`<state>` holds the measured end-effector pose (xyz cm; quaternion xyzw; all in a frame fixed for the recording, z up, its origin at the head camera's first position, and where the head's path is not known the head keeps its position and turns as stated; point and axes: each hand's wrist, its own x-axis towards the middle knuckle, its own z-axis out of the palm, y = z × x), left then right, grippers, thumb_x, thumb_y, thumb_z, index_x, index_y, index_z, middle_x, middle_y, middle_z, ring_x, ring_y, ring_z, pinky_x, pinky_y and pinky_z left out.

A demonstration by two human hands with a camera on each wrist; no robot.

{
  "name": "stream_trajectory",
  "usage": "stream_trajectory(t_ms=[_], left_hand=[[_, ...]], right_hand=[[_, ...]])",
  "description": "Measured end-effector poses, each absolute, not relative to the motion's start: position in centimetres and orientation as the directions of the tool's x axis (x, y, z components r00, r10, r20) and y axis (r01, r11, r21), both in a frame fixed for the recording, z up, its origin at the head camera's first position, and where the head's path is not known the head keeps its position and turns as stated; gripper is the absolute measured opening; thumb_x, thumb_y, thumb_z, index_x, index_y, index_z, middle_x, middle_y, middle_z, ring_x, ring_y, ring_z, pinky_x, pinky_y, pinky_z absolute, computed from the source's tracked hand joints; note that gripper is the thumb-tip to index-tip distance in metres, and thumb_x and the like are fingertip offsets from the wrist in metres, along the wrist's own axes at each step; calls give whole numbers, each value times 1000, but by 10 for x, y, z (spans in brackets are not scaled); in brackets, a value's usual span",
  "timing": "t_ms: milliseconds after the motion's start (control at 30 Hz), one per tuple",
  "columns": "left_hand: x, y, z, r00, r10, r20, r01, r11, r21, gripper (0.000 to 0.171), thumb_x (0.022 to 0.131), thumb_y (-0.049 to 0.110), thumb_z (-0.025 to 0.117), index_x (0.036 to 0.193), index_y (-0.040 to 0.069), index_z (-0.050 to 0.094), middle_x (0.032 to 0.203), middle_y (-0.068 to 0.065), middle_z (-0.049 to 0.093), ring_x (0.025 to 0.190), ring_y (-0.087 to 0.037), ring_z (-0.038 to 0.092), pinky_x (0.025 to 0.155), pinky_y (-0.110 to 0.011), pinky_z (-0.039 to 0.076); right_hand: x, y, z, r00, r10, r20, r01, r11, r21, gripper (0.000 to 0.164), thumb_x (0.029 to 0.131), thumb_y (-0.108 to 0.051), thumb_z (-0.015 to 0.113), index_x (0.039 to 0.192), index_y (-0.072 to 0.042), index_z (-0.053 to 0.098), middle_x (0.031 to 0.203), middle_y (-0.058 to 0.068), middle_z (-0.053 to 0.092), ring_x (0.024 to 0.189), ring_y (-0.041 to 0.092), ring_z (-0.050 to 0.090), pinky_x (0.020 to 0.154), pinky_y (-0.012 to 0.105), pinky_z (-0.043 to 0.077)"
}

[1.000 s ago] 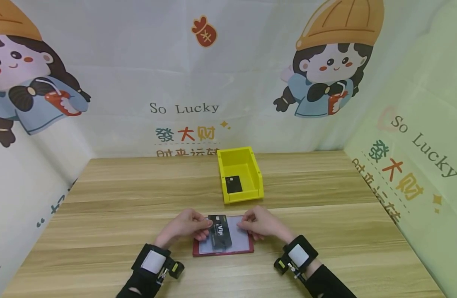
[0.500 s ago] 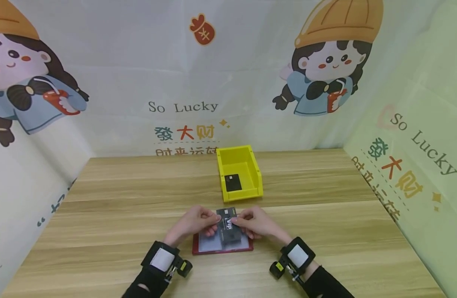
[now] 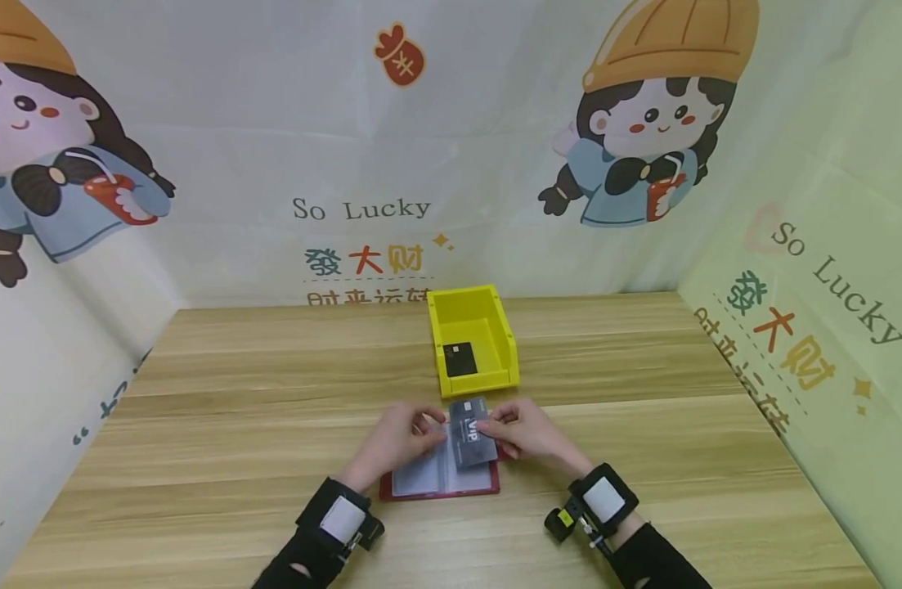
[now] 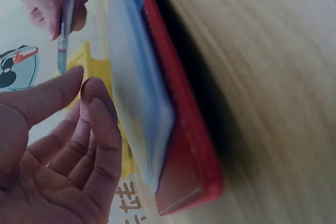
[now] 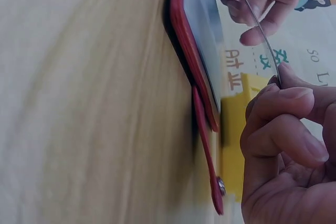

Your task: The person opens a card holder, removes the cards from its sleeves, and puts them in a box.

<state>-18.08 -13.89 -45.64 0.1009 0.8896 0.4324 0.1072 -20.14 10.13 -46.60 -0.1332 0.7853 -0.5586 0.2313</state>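
A dark grey VIP card (image 3: 468, 448) is pinched between the thumb and fingers of my right hand (image 3: 530, 429), tilted above an opened red card holder (image 3: 414, 483) with clear plastic sleeves. In the right wrist view the card (image 5: 262, 32) appears edge-on at the fingertips. My left hand (image 3: 402, 440) hovers over the holder's left half, apart from the card. Its thumb and fingers (image 4: 100, 129) are bent loosely, holding nothing. From the holder's right side a red strap (image 5: 206, 153) with a metal snap sticks out.
Just beyond the holder stands a yellow bin (image 3: 487, 323), a black card (image 3: 461, 360) lying in its near left part. The wooden tabletop (image 3: 274, 368) extends on both sides, bounded by a printed cloth backdrop (image 3: 495, 164).
Both hands held the card half a second ago; the left has since let go. The card has moved rightward and slightly away, now held by the right hand alone, uncovering the sleeves.
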Motion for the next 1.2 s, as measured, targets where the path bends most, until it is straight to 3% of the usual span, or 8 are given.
stream_trajectory(t_ms=[167,333,533,1067,1200], left_hand=[[-180,-135,-461,-937,336,-92,157,643,749,54,80,6,91,129,-1,69,76,-2,61,69,-14,53,62,-26,41],[-181,-134,-462,-922,372,-103,184,658,730,70,76,8,94,138,-2,64,75,0,55,67,-13,49,61,-24,36],[-183,-133,-466,-916,386,-109,202,679,706,69,76,13,95,137,-1,65,76,1,51,68,-13,46,60,-23,33],[-183,-131,-469,-925,358,-128,175,700,693,66,76,17,96,133,2,68,76,1,49,69,-14,45,62,-24,31],[-183,-131,-469,-925,355,-137,166,701,694,66,76,17,96,134,2,67,76,1,49,69,-14,45,62,-24,31]], right_hand=[[-206,110,-461,-861,-465,-208,35,353,-935,28,105,-18,65,87,3,64,56,-4,47,48,7,40,47,21,29],[-209,117,-455,-869,-452,-202,21,375,-927,29,106,-21,64,90,3,62,58,-3,48,50,8,42,48,21,31],[-215,124,-450,-878,-443,-179,6,364,-932,30,107,-18,62,92,7,61,56,-5,49,48,7,42,47,20,30],[-231,119,-427,-917,-365,-164,-21,454,-891,26,107,-20,62,88,-4,59,67,-1,52,49,10,43,47,21,31],[-237,115,-422,-928,-350,-125,-79,515,-853,27,107,-21,63,87,-4,59,67,1,53,48,10,44,48,21,34]])
